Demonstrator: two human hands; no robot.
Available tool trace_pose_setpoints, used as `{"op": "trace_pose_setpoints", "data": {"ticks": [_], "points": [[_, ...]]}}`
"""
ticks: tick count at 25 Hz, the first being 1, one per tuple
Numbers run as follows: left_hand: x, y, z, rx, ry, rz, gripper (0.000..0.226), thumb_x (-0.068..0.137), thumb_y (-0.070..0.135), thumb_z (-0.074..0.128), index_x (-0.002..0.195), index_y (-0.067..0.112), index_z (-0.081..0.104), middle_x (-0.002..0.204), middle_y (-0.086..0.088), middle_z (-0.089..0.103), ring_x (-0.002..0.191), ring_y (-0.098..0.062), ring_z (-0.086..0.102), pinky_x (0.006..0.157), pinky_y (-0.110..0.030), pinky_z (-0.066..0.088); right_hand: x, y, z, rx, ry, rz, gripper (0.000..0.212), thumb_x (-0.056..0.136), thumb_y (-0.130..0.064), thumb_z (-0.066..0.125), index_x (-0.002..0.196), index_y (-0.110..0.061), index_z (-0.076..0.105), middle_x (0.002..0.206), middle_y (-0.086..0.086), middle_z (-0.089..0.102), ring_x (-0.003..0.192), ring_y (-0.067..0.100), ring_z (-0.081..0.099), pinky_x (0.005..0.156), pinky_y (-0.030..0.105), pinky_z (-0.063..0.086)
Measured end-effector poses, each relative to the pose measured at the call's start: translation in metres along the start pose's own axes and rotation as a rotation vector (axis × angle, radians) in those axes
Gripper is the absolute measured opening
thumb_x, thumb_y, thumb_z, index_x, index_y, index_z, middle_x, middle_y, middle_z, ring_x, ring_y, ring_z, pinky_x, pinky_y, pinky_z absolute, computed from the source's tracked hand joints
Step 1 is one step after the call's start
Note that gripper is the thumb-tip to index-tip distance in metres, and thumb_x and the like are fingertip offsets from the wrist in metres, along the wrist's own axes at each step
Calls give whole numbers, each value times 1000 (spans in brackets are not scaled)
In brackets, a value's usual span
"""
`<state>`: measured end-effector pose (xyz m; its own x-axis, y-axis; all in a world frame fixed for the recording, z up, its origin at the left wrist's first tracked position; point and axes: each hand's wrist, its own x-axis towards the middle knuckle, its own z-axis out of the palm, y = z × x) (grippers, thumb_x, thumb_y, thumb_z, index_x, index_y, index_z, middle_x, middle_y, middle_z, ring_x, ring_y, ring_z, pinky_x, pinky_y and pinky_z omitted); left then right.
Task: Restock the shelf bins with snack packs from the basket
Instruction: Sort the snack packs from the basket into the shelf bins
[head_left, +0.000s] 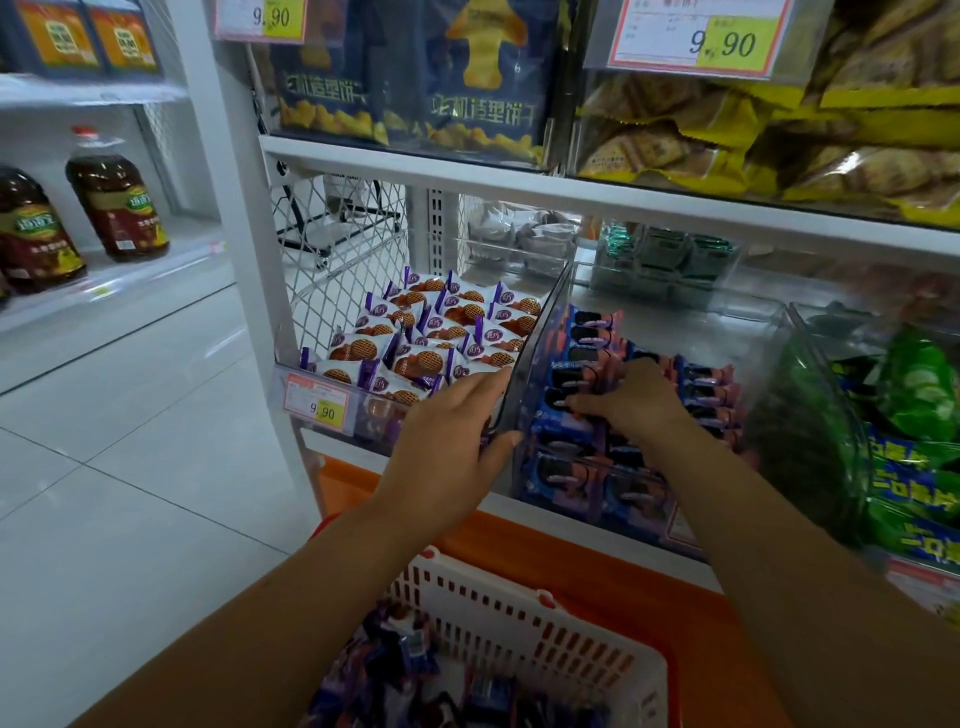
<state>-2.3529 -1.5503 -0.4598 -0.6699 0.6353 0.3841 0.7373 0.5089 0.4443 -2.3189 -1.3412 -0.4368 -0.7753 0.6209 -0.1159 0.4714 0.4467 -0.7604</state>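
- Left hand (452, 441): grip grasping the clear bin divider (540, 332), thumb on its right side.
- Right hand (636, 402): grip released, flat fingers (579, 402) pressing blue cookie packs (592, 338).

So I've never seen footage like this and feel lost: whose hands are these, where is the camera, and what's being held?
The one picture comes from a camera worn on a person's head, looking down at their own bare hands; there is no machine. The left hand grips the clear divider between two shelf bins. The right hand rests on blue-and-pink snack packs in the middle bin. Purple waffle packs fill the left bin, green bags the right. Below is the white basket, with more packs.
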Motion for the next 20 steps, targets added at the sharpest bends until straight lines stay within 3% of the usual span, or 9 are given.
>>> {"op": "trace_pose_setpoints", "data": {"ticks": [2, 4, 7, 10, 13, 15, 18, 20], "points": [[-1, 1, 0, 2, -3, 7, 65, 98, 40, 51, 154, 25, 21, 154, 7, 33, 138, -10, 29, 112, -27, 21, -4, 0, -2, 34, -5, -33, 79, 76, -21, 81, 136, -6, 32, 108, 10, 58, 94, 26, 60, 80, 35, 47], [-3, 2, -1, -5, -8, 10, 66, 98, 39, 52, 154, 27, 19, 154, 8, 31, 137, -7, 25, 109, -20, 16, -9, -2, -5, 7, -56, -85, 73, 79, -23, 79, 135, -17, 33, 98, 1, 54, 82, 18, 55, 75, 31, 44], [-6, 1, -5, -9, -22, 16, 66, 98, 38, 52, 154, 28, 18, 154, 9, 29, 136, -3, 19, 106, -15, 11, -13, -2, -5, -128, -116, -106, 67, 83, -32, 73, 139, -21, 38, 130, 11, 53, 101, 24, 54, 81, 29, 43], [-9, 2, -7, -12, -9, 21, 65, 97, 36, 54, 153, 28, 21, 154, 8, 30, 136, -2, 19, 106, -16, 12, -16, -3, -5, -245, -134, -137, 81, 84, -38, 72, 149, -22, 26, 148, 11, 40, 124, 30, 49, 93, 32, 43], [-16, 4, -11, -2, -11, 6, 66, 98, 35, 53, 154, 29, 20, 155, 8, 28, 140, -5, 18, 108, -19, 13, -20, -3, -7, -256, -154, -137, 95, 78, -25, 80, 149, -18, 18, 140, 13, 48, 107, 27, 56, 87, 32, 45], [-22, 3, -14, 4, -27, -6, 66, 98, 35, 53, 154, 29, 18, 156, 8, 26, 141, -6, 17, 108, -20, 13, -22, -1, -7, -282, -142, -148, 79, 78, -18, 79, 140, -13, 30, 129, 14, 55, 93, 21, 52, 79, 29, 44], [-29, -1, -17, 11, -27, -16, 66, 98, 33, 53, 154, 29, 17, 157, 9, 24, 142, -6, 16, 108, -19, 12, -22, 2, -2, -341, -57, -215, 52, 81, -18, 76, 122, -9, 45, 116, 14, 60, 87, 19, 49, 72, 28, 40], [-32, -2, -18, 21, -34, -21, 67, 98, 33, 53, 154, 29, 18, 157, 9, 24, 142, -6, 17, 107, -19, 12, -21, 2, -1, -360, -74, -201, 49, 81, -20, 77, 117, -10, 46, 113, 13, 59, 86, 19, 50, 71, 29, 41]]}}
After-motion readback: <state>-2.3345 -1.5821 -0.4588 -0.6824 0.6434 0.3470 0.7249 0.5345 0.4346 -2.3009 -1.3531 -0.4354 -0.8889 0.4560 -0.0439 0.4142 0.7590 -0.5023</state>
